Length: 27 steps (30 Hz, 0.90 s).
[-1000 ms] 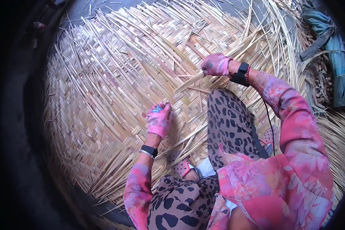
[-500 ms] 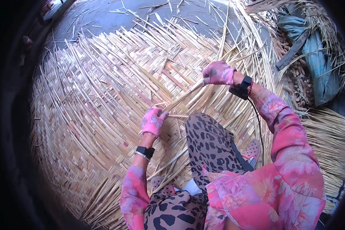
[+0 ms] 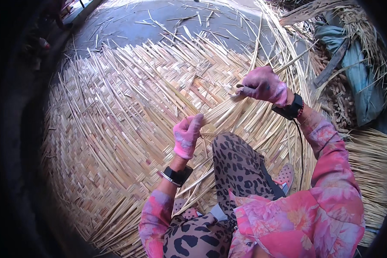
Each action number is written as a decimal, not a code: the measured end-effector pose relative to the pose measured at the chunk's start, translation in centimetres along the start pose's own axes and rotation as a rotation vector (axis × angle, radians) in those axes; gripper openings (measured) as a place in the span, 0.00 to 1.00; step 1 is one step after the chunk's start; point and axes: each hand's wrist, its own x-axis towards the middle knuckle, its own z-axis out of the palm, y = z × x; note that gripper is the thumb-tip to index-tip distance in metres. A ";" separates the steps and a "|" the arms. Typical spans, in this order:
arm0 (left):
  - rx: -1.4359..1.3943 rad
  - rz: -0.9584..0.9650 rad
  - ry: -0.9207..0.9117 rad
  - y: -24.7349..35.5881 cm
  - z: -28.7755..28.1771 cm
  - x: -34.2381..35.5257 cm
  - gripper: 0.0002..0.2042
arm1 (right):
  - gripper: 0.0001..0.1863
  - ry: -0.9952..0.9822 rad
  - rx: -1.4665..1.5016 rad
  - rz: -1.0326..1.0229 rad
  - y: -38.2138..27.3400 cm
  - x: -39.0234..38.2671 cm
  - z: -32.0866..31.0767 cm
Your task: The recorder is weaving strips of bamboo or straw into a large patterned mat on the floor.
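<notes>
A wide woven mat [image 3: 116,172] of pale flat strips, bamboo or reed by its look, lies under my hands. Between them spans a fan of flat strips [image 3: 222,112] raised from its surface. My left hand [image 3: 186,136], in a pink glove, pinches the near-left end of these strips with thumb and fingers. Up and to the right, my right hand [image 3: 263,86], gloved in worn pink, is closed round their other end. Something small and dark shows at its fingertips, too small to name. A longer strip [image 3: 297,57] sticks out beyond that hand.
My bent knee [image 3: 234,159] in spotted trousers and my shoe [image 3: 284,175] are on the mat. A cable [image 3: 301,150] hangs from my right wrist device. At right lie a blue-green sack [image 3: 357,77], wood pieces and a strip bundle [image 3: 374,159]. Loose scraps litter the grey floor [image 3: 133,21].
My left hand has moved right and slightly up, and my right hand slightly right, turning at the wrist. The strips between them now spread wider, like a fan. The view has shifted slightly.
</notes>
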 end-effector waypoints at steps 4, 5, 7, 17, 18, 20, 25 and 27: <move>0.062 0.135 0.096 -1.4 0.0 0.4 0.12 | 0.20 -0.062 -0.249 -0.102 -0.6 1.0 -0.5; 0.063 0.122 0.103 -1.9 -0.4 0.8 0.12 | 0.19 -0.021 -0.234 -0.115 -0.5 1.1 -0.4; -0.122 -0.129 0.201 -2.3 -1.9 2.1 0.13 | 0.18 0.023 -0.226 -0.089 -0.1 1.4 -0.9; -0.081 0.102 -0.018 3.0 3.3 0.7 0.10 | 0.19 0.088 -0.235 -0.140 0.1 0.5 -3.6; -0.009 0.070 0.074 2.4 3.2 1.0 0.08 | 0.19 0.089 -0.197 -0.194 0.5 0.1 -2.7; -0.066 0.112 0.156 0.1 1.7 0.8 0.10 | 0.19 0.065 -0.153 -0.136 -0.1 0.3 -1.0; 0.086 0.139 -0.083 -4.0 -1.2 0.1 0.13 | 0.18 0.082 -0.196 -0.125 0.5 -0.1 -1.7; 0.430 0.166 -0.080 -6.5 -2.1 1.1 0.13 | 0.16 0.060 -0.265 -0.124 1.5 0.2 -2.0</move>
